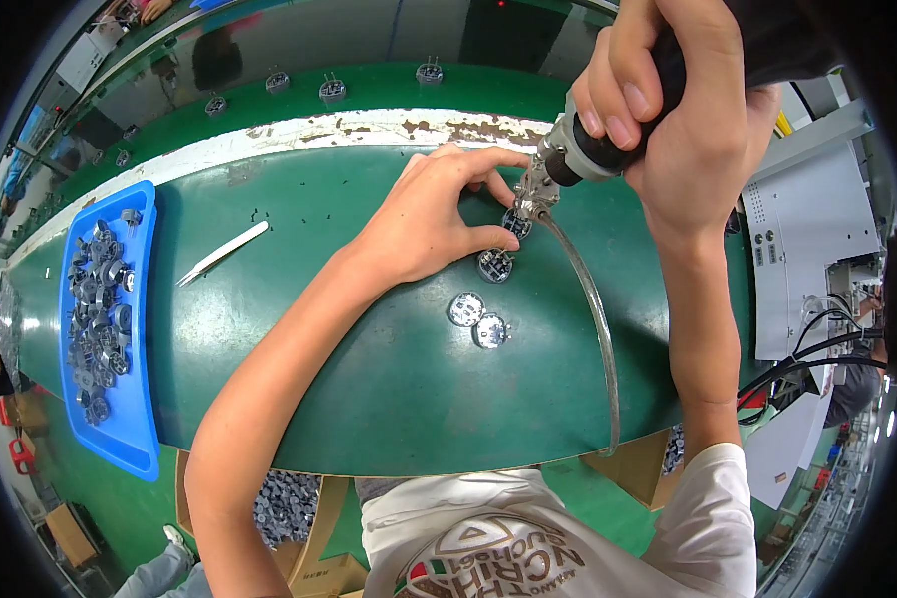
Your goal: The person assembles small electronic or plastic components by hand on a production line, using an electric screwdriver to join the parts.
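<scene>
My left hand [431, 214] rests on the green bench and pinches a small round grey part [515, 223] between thumb and fingers. My right hand [668, 110] grips a black and silver powered screwdriver [578, 154] held upright, its tip pressed onto that part. A clear hose [593, 319] curves from the tool's nose down toward the bench's near edge. Three more round parts lie just below my left hand: one [494, 265] close to my thumb, and two [465, 309] [489, 330] side by side.
A blue tray [130, 439] holding several small grey parts sits at the left. White tweezers [221, 253] lie between the tray and my left hand. More round parts [332, 91] ride the belt behind. A white machine [807, 249] with cables stands at the right.
</scene>
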Tool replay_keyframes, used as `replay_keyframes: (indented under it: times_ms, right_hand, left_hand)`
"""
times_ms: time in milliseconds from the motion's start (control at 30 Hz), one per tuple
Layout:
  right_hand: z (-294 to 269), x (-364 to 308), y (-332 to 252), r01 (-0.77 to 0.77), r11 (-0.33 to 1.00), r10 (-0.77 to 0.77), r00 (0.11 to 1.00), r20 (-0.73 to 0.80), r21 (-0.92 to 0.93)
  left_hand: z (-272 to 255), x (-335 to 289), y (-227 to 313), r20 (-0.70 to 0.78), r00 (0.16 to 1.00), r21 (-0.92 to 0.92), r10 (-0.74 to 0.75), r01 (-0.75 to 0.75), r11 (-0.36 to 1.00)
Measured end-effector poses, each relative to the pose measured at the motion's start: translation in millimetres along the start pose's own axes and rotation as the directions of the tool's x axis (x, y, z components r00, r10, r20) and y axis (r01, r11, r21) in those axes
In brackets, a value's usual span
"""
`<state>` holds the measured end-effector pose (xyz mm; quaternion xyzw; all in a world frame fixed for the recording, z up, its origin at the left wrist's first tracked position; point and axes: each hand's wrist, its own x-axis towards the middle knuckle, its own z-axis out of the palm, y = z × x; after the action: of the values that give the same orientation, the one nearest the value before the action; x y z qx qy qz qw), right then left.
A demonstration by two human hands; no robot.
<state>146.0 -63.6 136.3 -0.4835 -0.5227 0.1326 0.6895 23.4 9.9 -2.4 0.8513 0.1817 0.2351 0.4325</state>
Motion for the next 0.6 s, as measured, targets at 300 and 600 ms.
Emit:
replay_keyframes:
  times_ms: [300,600]
  right_hand:
    - [9,-6,4,-0.084,0.988,0.092,0.994,-0.056,0.126]
    - [1,4,8,-0.047,0.989,0.039,0.997,0.063,0.142]
  left_hand:
    - [2,-2,0,-0.044,0.999,0.085,-0.015,0.019,0.996]
    - [0,3,7,0.009,0.995,0.073,-0.098,0.097,0.993]
